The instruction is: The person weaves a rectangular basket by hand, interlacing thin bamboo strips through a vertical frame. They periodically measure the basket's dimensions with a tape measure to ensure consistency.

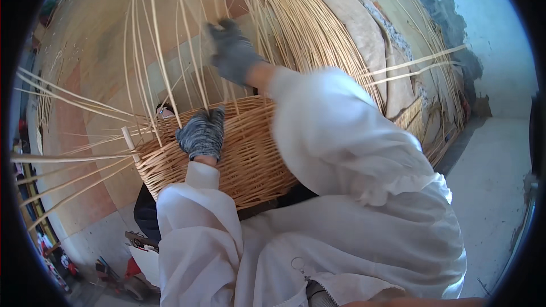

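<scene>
A half-woven wicker basket (244, 159) lies across my lap, its light brown rods woven closely along the side. Long upright stakes (161, 74) rise from its upper edge, and others fan out to the left. My left hand (202, 133), in a grey knitted glove, is closed on the basket's top edge at the base of the stakes. Above the far side of the basket, among the stakes, is my right hand (234, 51) in a dark grey glove. Motion smears its fingers, so whether they hold a rod is unclear.
A large bundle of loose willow rods (318, 23) lies on the floor beyond, next to a crumpled beige sheet (375, 45). A pale wall (500, 68) stands at the right. Stake ends stick out far to the left. Assorted objects lie at the lower left.
</scene>
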A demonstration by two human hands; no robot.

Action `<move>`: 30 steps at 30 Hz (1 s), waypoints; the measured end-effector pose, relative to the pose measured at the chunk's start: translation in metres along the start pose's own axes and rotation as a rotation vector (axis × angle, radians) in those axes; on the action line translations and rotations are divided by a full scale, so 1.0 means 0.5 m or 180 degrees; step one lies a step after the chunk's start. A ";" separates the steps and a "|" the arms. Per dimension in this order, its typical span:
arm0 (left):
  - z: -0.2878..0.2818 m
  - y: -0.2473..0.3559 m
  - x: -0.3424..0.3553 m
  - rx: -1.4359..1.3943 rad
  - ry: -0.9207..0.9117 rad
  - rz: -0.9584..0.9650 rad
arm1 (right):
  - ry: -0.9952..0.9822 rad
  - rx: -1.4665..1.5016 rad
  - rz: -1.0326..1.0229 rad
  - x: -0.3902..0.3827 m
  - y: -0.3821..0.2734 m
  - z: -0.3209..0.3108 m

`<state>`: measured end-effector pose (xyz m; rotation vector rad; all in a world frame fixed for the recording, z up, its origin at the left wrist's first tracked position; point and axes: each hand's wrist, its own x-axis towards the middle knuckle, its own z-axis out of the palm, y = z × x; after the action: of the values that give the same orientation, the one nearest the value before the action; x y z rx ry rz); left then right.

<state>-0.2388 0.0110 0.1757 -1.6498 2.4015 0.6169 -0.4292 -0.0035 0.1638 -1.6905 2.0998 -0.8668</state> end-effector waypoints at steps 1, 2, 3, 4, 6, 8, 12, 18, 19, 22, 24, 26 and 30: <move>0.001 0.024 0.001 0.0161 0.0027 0.0063 | 0.0075 -0.0321 0.0156 0.053 0.029 0.033; -0.010 0.038 0.000 0.0313 0.0091 0.0060 | 0.0229 -0.0272 0.0408 0.089 0.040 0.046; -0.024 0.057 -0.002 0.0467 0.0157 0.0073 | 0.0569 0.0023 0.0666 0.105 0.080 0.030; -0.037 0.045 -0.012 0.0581 -0.0366 -0.0356 | 0.0767 0.0483 0.0764 0.088 0.045 0.026; 0.015 -0.009 -0.069 0.1016 0.0773 -0.0065 | 0.0384 0.2175 0.1166 0.013 -0.015 -0.071; 0.050 0.017 -0.105 0.1209 0.1107 0.0345 | -0.0247 0.2295 0.0982 -0.134 -0.011 -0.132; 0.033 0.018 -0.120 0.0971 0.0729 0.0431 | -0.0853 0.1230 0.0452 -0.186 0.005 -0.032; -0.026 0.047 -0.114 0.0839 0.0105 0.0126 | -0.0706 0.1515 0.0758 -0.002 0.027 -0.023; -0.006 0.052 -0.094 0.0791 0.0012 0.0123 | -0.0145 0.2085 0.0980 -0.059 0.045 -0.034; 0.009 0.039 -0.095 0.0654 0.0248 0.0340 | 0.0776 0.3996 0.2057 -0.250 0.084 -0.084; -0.001 0.069 -0.097 0.1030 0.0411 0.0452 | 0.0829 0.5168 0.3042 -0.302 0.094 -0.113; 0.021 0.076 -0.064 0.1443 0.1269 0.1284 | 0.1117 0.5251 0.2552 -0.334 0.078 -0.146; -0.053 0.163 0.055 0.1732 0.1266 0.3267 | 0.1437 0.4146 0.2484 -0.315 0.101 -0.112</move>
<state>-0.3217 0.0010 0.2094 -0.2647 3.1979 -0.3233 -0.4604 0.1682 0.1548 -0.0145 1.4491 -1.7787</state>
